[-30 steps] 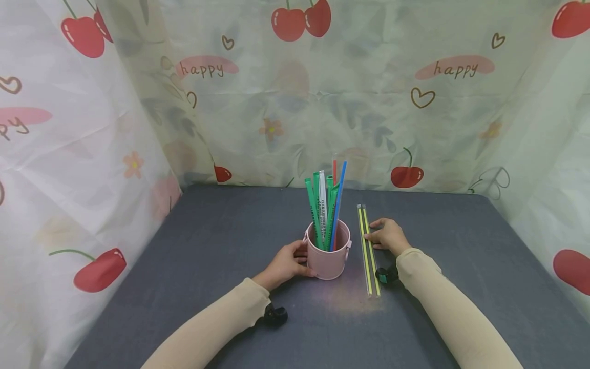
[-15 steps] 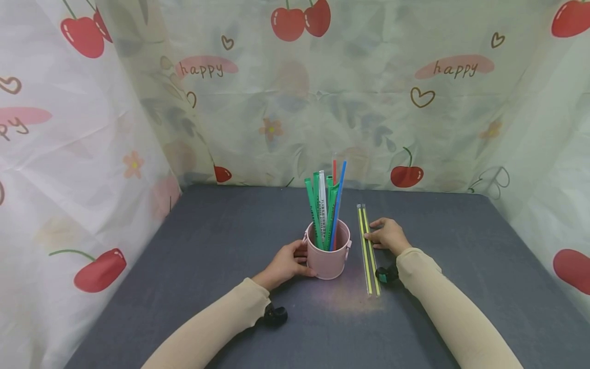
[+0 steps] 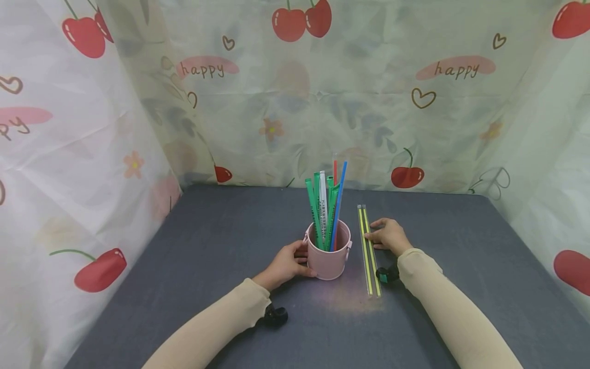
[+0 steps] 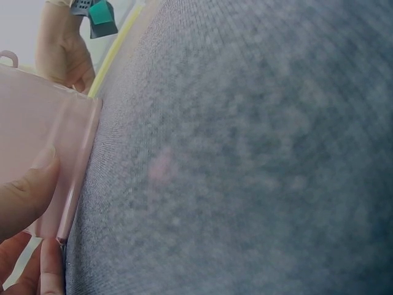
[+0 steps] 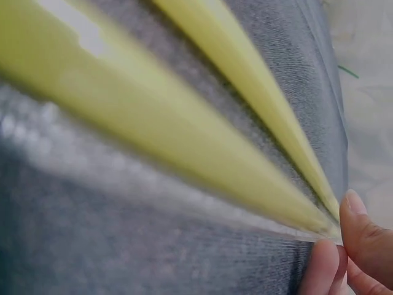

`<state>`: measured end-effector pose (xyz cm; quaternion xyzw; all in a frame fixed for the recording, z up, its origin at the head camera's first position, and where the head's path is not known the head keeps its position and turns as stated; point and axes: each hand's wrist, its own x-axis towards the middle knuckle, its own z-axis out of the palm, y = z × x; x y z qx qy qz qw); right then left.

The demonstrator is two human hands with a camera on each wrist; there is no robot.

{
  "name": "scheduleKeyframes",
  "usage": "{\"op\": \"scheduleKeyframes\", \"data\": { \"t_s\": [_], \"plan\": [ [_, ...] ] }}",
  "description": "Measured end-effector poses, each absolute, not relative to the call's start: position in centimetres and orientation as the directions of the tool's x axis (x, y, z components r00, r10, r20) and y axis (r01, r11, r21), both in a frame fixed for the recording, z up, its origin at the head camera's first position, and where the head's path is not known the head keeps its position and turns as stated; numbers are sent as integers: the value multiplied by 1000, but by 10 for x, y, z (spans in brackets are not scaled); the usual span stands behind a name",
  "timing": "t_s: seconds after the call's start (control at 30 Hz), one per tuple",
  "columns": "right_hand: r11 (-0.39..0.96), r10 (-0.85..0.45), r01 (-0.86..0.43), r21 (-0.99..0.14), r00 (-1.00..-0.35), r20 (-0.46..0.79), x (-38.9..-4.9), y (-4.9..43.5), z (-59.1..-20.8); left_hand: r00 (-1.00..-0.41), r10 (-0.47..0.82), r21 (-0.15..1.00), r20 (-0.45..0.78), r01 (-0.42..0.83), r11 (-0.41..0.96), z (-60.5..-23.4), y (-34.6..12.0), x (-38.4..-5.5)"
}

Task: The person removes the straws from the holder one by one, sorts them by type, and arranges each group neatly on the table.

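A small pink bucket (image 3: 324,265) stands upright on the table, with green-wrapped, white-wrapped, red and blue drinking straws (image 3: 325,210) rising out of it. My left hand (image 3: 287,262) grips its left side; the thumb (image 4: 31,190) lies on the wall and fingers reach to the base edge in the left wrist view. To the bucket's right, two yellow straws (image 3: 363,246) in clear wrappers lie side by side. My right hand (image 3: 389,237) pinches the nearer straw (image 5: 159,132) at the edge of its wrapper between thumb (image 5: 365,230) and fingers.
The dark grey table (image 3: 239,220) runs back to a hanging cloth (image 3: 318,102) printed with cherries, and cloth also borders both sides. Black wrist cameras (image 3: 275,315) sit beneath the cream sleeves (image 3: 216,323). The bucket's folded handle (image 3: 349,250) shows on its right side.
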<state>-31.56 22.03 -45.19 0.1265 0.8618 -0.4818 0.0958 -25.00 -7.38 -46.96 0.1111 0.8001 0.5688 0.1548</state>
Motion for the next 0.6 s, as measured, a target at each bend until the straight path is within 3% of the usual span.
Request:
{"op": "scheduleKeyframes", "data": {
  "t_s": [0.6],
  "plan": [
    [481, 84, 235, -845, -971, -222, -308, 218, -424, -927, 357, 948, -110, 10, 318, -470, -74, -249]
  ]
}}
